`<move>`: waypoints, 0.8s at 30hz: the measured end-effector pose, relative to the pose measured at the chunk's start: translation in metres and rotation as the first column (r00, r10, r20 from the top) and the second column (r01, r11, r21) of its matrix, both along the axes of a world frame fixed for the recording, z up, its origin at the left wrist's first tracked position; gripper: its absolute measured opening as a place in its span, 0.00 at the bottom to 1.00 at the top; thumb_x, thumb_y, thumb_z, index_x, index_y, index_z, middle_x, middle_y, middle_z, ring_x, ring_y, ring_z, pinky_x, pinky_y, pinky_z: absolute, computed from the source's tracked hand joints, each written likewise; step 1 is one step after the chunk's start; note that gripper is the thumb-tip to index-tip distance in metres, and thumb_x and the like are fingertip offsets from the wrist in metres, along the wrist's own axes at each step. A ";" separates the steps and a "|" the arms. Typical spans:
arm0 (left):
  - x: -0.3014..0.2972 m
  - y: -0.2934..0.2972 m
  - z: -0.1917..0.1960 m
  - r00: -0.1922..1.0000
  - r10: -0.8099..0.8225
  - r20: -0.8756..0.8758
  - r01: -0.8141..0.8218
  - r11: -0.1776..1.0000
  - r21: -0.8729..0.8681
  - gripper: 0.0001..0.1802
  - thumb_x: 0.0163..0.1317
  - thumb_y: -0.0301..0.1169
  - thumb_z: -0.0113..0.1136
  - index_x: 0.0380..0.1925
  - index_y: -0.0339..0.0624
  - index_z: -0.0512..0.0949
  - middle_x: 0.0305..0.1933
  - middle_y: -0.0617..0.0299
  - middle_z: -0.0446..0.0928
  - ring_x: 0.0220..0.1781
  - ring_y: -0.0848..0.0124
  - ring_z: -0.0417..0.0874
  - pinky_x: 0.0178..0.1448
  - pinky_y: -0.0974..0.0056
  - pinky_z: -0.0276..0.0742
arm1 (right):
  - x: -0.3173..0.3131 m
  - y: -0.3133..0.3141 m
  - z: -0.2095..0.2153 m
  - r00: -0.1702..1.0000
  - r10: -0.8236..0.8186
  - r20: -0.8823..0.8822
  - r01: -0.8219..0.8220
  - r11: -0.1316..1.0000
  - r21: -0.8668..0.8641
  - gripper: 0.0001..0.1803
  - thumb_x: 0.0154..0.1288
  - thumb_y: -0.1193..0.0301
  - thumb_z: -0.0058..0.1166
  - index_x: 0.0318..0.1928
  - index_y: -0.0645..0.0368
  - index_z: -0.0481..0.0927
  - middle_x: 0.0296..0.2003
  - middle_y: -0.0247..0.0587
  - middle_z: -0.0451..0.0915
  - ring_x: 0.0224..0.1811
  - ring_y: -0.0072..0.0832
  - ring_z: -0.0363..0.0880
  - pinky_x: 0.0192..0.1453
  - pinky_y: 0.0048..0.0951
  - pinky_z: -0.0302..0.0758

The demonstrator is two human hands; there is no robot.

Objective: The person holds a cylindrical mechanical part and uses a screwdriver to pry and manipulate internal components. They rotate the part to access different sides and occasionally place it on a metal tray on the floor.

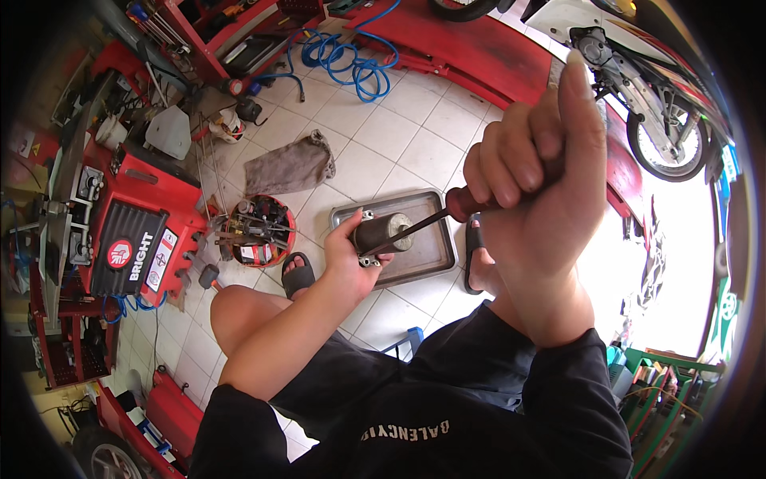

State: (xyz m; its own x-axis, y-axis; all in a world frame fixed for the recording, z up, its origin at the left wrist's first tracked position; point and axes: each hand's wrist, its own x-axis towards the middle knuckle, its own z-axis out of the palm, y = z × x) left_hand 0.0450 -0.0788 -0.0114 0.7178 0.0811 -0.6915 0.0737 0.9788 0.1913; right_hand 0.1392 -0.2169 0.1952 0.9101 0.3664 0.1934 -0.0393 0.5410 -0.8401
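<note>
My left hand (352,260) is closed around a cylindrical metal part (381,233), dark on its side with a pale, dull end and small lugs at its base. Gripped in my right hand (536,164) is a screwdriver (457,205) with a dark reddish handle; my thumb points up and away. Its long dark shaft slants down to the left across the cylinder, and the tip ends near the lugs by my left fingers. Whether the tip touches the part I cannot tell. Beneath both lies a shallow metal tray (452,257) on the tiled floor.
A grey rag (291,164) and a red tub of tools (289,231) lie left of the tray, with a hammer (209,276) nearby. A red machine (132,180) stands at left. Farther off are a coiled blue hose (363,68), a red platform (471,48) and a motorcycle (646,120).
</note>
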 end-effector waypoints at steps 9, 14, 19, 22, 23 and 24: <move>0.010 -0.004 0.000 0.985 -0.170 -0.023 0.169 0.984 -0.061 0.11 0.67 0.42 0.59 0.34 0.47 0.77 0.37 0.58 0.83 0.33 0.63 0.77 0.29 0.60 0.64 | 0.052 -0.019 -0.021 0.707 0.552 0.442 -0.674 0.715 0.186 0.16 0.68 0.61 0.53 0.29 0.58 0.69 0.21 0.37 0.72 0.21 0.29 0.74 0.34 0.35 0.77; 0.004 0.000 -0.009 0.922 -0.336 0.190 0.347 0.937 -0.027 0.20 0.66 0.46 0.51 0.48 0.45 0.78 0.45 0.51 0.73 0.43 0.60 0.75 0.36 0.65 0.69 | 0.083 -0.033 -0.026 0.168 0.841 0.514 -0.984 0.109 0.142 0.13 0.59 0.70 0.57 0.24 0.66 0.70 0.16 0.42 0.72 0.16 0.30 0.73 0.25 0.34 0.76; -0.012 0.005 0.002 0.970 -0.229 0.076 0.229 0.973 0.012 0.22 0.65 0.47 0.54 0.46 0.39 0.75 0.44 0.52 0.73 0.41 0.63 0.75 0.33 0.68 0.70 | 0.059 -0.019 -0.028 0.264 0.801 0.537 -0.964 0.208 0.164 0.16 0.57 0.75 0.54 0.15 0.64 0.67 0.12 0.39 0.66 0.12 0.26 0.66 0.16 0.29 0.63; 0.000 0.001 -0.016 0.957 -0.266 0.112 0.267 0.964 0.014 0.22 0.63 0.47 0.55 0.46 0.40 0.77 0.44 0.51 0.74 0.41 0.63 0.76 0.34 0.67 0.70 | 0.053 -0.028 -0.032 0.512 0.770 0.381 -0.859 0.451 0.242 0.14 0.57 0.76 0.53 0.16 0.65 0.68 0.11 0.41 0.66 0.11 0.26 0.65 0.14 0.28 0.59; -0.001 0.003 -0.020 0.956 -0.266 0.120 0.265 0.964 0.027 0.22 0.63 0.47 0.55 0.46 0.40 0.77 0.45 0.51 0.74 0.42 0.62 0.76 0.34 0.67 0.70 | 0.052 -0.028 -0.034 0.548 0.750 0.371 -0.836 0.483 0.260 0.14 0.58 0.76 0.53 0.16 0.65 0.69 0.11 0.40 0.66 0.11 0.26 0.65 0.14 0.28 0.60; -0.003 0.004 -0.022 0.955 -0.263 0.136 0.261 0.965 0.031 0.22 0.63 0.47 0.55 0.47 0.40 0.77 0.45 0.51 0.74 0.42 0.62 0.76 0.35 0.66 0.71 | 0.051 -0.027 -0.035 0.582 0.729 0.359 -0.813 0.512 0.277 0.15 0.58 0.76 0.53 0.16 0.65 0.69 0.12 0.40 0.67 0.11 0.25 0.66 0.14 0.28 0.60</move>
